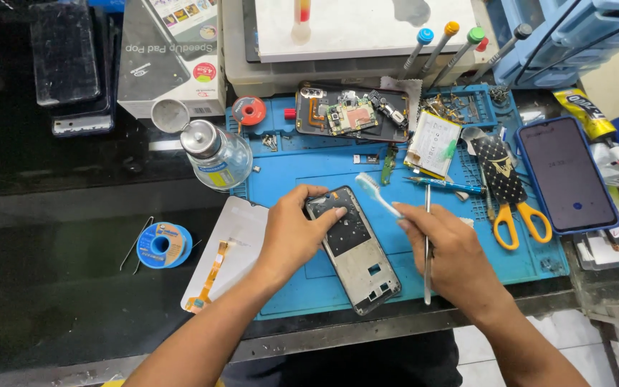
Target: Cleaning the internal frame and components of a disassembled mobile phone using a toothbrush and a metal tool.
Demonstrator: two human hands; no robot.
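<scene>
1. Centre of frame, on the blue work mat [324,168]: a stripped phone frame [353,249] lies flat and angled, top end toward upper left, bottom end near the mat's front edge.
2. Left hand [291,236] rests on the frame's top left corner, fingers curled over the upper edge and pinning it down. It grips the frame only.
3. Right hand [453,258] sits just right of the frame, fingers closed around two tools: a white toothbrush [376,192] with its head pointing up-left, just above the frame's top right corner, and metal tweezers [428,244] running almost vertically through the fist.
4. Can't tell if the bristles touch the frame.
5. Upper centre of the mat: an opened phone body with exposed circuit boards [351,113]; to its right a flat battery [433,143].
6. Right side: yellow-handled scissors [514,208], then an intact phone in a blue case [566,174], screen dark.
7. Upper left of the mat: a clear glass bottle with a metal pump top [213,152].
8. Left, off the mat on the dark bench: a blue solder spool [162,244] and a white panel with an orange flex cable [227,251].
9. Top right: a row of screwdrivers with coloured caps [453,43].
</scene>
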